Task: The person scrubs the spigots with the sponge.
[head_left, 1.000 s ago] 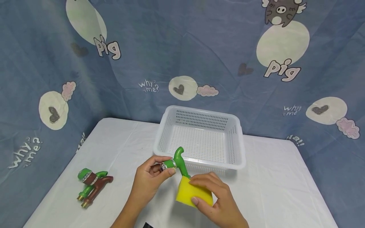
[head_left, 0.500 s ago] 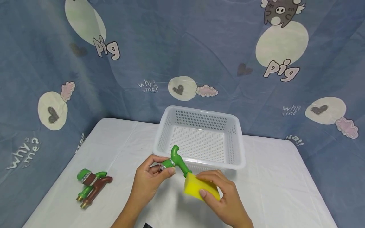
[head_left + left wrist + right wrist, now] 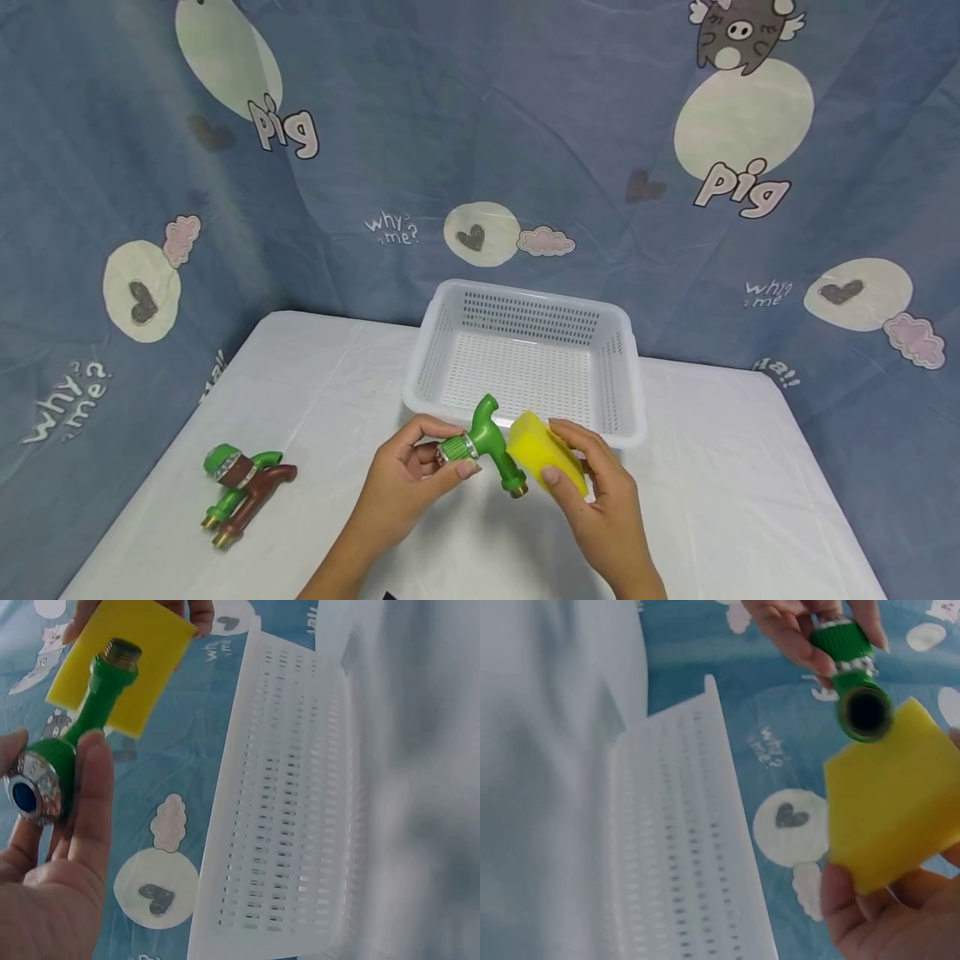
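A green faucet (image 3: 491, 442) with a brass threaded end is gripped by its ribbed knob in my left hand (image 3: 408, 475). Its curved spout points up and away, while the threaded end points down to the right. My right hand (image 3: 600, 500) pinches a yellow sponge (image 3: 546, 454) between thumb and fingers, close at the right side of the faucet. In the left wrist view the brass thread (image 3: 121, 652) overlaps the sponge (image 3: 154, 645). The right wrist view looks straight into the faucet's dark round opening (image 3: 866, 712), just above the sponge's edge.
Behind the hands stands a white perforated plastic basket (image 3: 637, 400) with nothing in it. Two more faucets lie at the left of the white-covered table (image 3: 735, 483), a brown one (image 3: 258, 500) across a green one (image 3: 225, 506). A blue printed cloth (image 3: 585, 125) hangs behind.
The sponge has come off the faucet's threaded end and moved up beside its body. My left hand has shifted slightly right and turned the faucet, so the brass thread now shows.
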Available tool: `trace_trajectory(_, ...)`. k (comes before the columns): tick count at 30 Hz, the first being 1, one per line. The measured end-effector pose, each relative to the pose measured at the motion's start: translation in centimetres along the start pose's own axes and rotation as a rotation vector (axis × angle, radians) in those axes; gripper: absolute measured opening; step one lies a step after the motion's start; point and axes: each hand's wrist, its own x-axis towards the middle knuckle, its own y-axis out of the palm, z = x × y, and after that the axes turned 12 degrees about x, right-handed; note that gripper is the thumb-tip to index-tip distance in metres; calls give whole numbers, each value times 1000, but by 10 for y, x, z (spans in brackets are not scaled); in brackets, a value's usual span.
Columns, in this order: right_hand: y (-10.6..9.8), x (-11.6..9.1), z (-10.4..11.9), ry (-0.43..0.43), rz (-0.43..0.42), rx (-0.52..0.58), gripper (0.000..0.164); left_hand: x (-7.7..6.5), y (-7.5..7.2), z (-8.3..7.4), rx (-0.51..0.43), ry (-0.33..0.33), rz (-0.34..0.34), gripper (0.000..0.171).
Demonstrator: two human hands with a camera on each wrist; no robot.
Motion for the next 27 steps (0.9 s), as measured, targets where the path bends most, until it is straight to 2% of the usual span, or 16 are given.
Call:
trace_trajectory(4, 5, -1, -1, 39, 83, 1, 46, -2, -1, 0, -5, 41, 31, 39)
trace_trajectory(7, 6, -2, -2, 68, 116, 7, 43, -1, -2, 0, 3, 67, 17, 38)
trace_trajectory(15, -2, -1, -7, 113, 148, -27, 40, 0, -6, 0, -65, 140, -83, 34)
trace_trajectory(19, -6, 0, -7, 129, 123, -57, 40, 1, -6, 2, -78, 179, -87, 34)
trace_trajectory(23, -5, -1, -2, 92, 76, -90, 45, 1, -5, 3, -84, 187, -48, 36)
trace_trajectory(27, 0, -3, 7, -27, 68, -96, 55, 1, -1, 2, -68, 169, -31, 38)
